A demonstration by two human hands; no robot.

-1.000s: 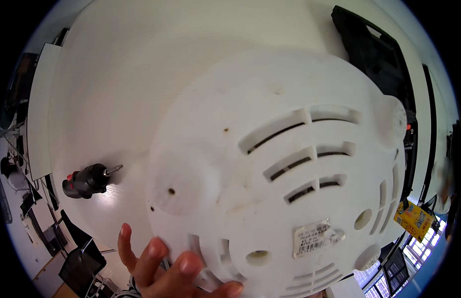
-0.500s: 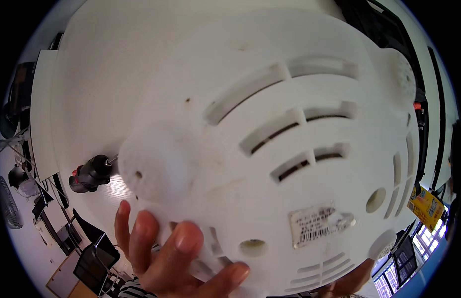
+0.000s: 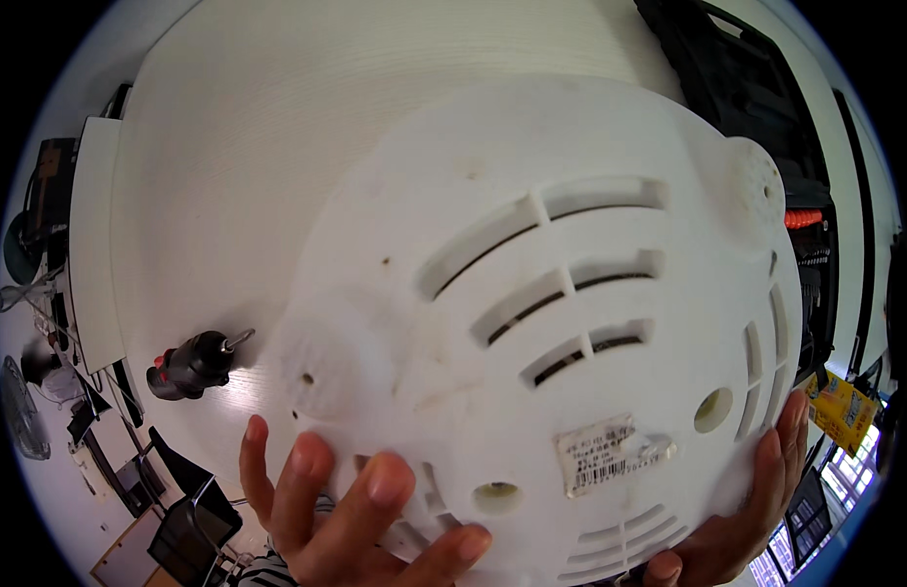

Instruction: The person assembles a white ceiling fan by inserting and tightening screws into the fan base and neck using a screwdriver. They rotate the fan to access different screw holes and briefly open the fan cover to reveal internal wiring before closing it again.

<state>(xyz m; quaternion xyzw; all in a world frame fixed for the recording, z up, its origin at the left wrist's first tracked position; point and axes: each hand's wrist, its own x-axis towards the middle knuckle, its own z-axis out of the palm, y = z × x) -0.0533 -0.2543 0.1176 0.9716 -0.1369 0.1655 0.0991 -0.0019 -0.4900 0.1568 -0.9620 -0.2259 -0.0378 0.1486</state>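
A large round white plastic appliance housing (image 3: 492, 411) fills the middle of the view, its vented underside toward me. It has curved vent slots, knob-like feet, round recesses and a torn label. My left hand (image 3: 346, 519) grips its lower left edge, fingers spread over the side slots and thumb near a recess. On the lower right rim, my right hand (image 3: 742, 514) holds the housing from the side, partly hidden behind it. Left of the housing, a black and red power screwdriver (image 3: 194, 364) lies on the table, its bit pointing toward the housing.
A pale white table (image 3: 228, 176) lies beneath. At the right sits an open black tool case (image 3: 756, 108) with a red-orange tool handle (image 3: 803, 218) in it. A yellow packet (image 3: 840, 411) is beyond the right edge. A dark chair (image 3: 194, 528) stands at lower left.
The housing has moved down and away from my view, tilting slightly, with both hands on it. More of my right hand shows on the right rim. The screwdriver and tool case are less covered.
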